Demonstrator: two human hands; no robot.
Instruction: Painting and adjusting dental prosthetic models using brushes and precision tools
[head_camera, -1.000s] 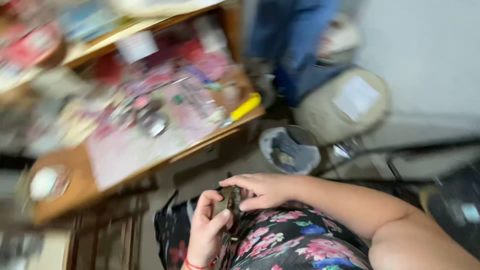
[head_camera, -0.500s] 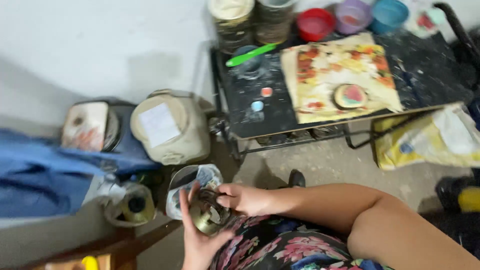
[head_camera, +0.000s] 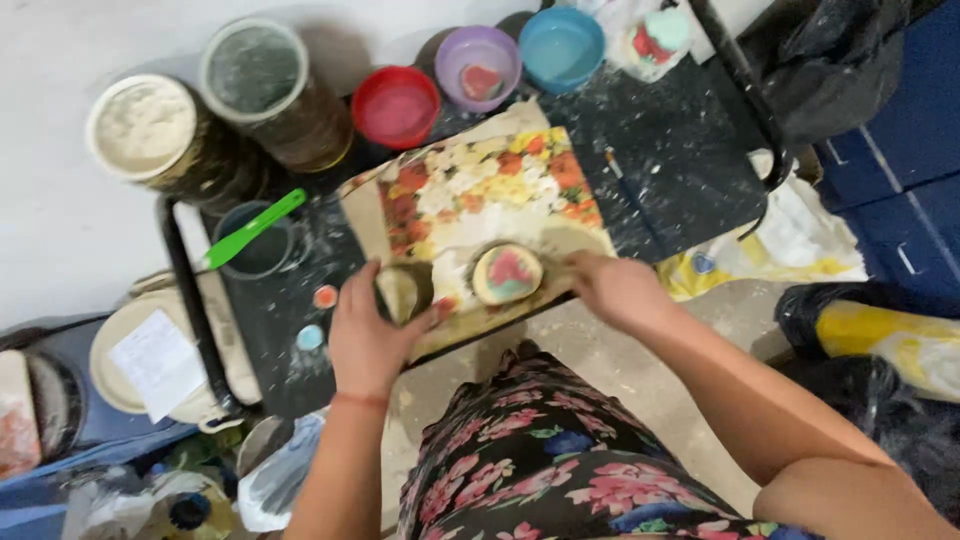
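The left hand (head_camera: 366, 335) grips a small round pot (head_camera: 403, 291) on the floral board (head_camera: 470, 195), seemingly setting it down, so it should land flat, while the right hand (head_camera: 618, 290), fingers loose, steadies the board's edge beside the painted disc (head_camera: 507, 273).

Both arms bare, no sleeves. Left hand (head_camera: 365, 335): thin red string-type band round the wrist (head_camera: 360, 400), otherwise nothing worn. Right hand (head_camera: 620, 290): no rings, no watch visible. Lap covered by black floral-print fabric garment (head_camera: 560, 470) w/ pink, red & blue flowers, green leaves.
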